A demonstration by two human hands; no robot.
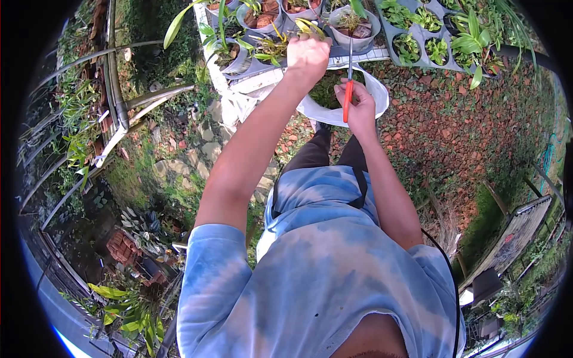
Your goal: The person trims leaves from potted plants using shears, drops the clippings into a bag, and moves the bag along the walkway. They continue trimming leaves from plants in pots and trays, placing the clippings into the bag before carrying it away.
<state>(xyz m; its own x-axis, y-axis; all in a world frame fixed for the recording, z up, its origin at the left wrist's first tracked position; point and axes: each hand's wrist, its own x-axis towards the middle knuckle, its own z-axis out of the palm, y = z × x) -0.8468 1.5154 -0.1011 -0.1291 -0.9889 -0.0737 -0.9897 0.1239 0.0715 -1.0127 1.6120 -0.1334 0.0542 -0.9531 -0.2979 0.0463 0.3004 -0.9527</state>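
Observation:
My left hand [308, 56] is closed at a small yellow-green plant [271, 48] among the potted plants. Its fingertips are partly hidden behind the knuckles. In my right hand [360, 110] is a red-handled tool [348, 98] with a long, thin metal blade pointing away from me. The blade's far end overlaps a grey pot [370, 40] holding a plant with brown roots. Below my hands hangs an open white bag [381, 89], with dark green matter visible inside.
Several potted plants [259, 19] stand in a grey tray on a white tiled table [262, 80]. At right is another grey tray [412, 58] of leafy seedlings. Reddish stone chips [447, 119] cover the ground. A pale bent pipe [113, 146] stands at left.

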